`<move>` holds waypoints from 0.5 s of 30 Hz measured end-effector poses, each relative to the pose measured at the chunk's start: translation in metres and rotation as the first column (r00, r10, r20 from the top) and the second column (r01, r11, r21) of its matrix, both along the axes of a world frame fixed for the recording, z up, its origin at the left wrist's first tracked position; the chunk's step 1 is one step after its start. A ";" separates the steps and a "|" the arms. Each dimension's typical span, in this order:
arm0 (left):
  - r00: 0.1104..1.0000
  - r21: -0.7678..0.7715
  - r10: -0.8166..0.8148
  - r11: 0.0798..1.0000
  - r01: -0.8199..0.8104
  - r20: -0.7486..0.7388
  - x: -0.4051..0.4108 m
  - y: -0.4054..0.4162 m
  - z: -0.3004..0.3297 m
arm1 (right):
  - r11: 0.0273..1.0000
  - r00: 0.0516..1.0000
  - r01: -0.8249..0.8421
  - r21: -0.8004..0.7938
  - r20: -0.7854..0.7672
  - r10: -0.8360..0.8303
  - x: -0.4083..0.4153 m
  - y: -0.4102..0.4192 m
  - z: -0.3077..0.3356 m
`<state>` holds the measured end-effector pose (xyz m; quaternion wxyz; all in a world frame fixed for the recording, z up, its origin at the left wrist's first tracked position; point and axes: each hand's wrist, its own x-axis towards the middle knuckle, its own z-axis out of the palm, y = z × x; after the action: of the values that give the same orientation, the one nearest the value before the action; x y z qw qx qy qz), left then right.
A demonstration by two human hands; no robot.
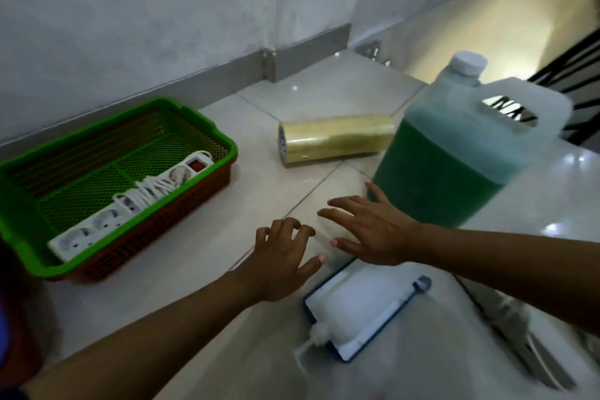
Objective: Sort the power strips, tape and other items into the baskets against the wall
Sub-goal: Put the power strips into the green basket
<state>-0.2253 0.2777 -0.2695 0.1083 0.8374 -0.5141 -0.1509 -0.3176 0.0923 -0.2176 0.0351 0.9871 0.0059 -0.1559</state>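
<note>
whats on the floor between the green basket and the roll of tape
Nothing: in the head view only bare tiled floor lies between the green basket and the tape roll.

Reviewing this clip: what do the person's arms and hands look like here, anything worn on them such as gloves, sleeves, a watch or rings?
Both forearms are bare as far as the frame shows; no sleeve reaches them. The left hand and right hand are ungloved, with no watch, bracelet or ring visible. The fingernails look short and unpainted, pale at the thumb tips. The picture is slightly motion-blurred, so very fine detail cannot be ruled out.
</note>
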 end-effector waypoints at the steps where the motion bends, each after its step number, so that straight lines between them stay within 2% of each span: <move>1: 1.000 0.001 -0.009 1.000 0.009 -0.018 -0.005 -0.006 0.001 | 1.000 1.000 0.010 -0.003 -0.022 -0.010 -0.011 -0.004 0.002; 6: 0.996 -0.066 -0.069 0.996 0.065 -0.064 -0.032 -0.044 0.015 | 0.992 0.991 0.129 -0.017 -0.045 -0.130 -0.077 -0.030 0.010; 11: 0.976 -0.103 -0.211 0.973 0.204 -0.058 -0.061 -0.078 0.022 | 0.963 0.964 0.259 -0.075 -0.044 -0.262 -0.143 -0.062 -0.001; 15: 0.956 -0.096 -0.287 0.955 0.280 -0.061 -0.082 -0.107 0.029 | 0.872 0.875 0.464 -0.156 -0.077 -0.479 -0.166 -0.073 -0.004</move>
<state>-0.3073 0.1710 -0.2407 0.1407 0.7433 -0.6306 -0.1735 -0.4837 0.0195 -0.2215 0.0609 0.9437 -0.2435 -0.2155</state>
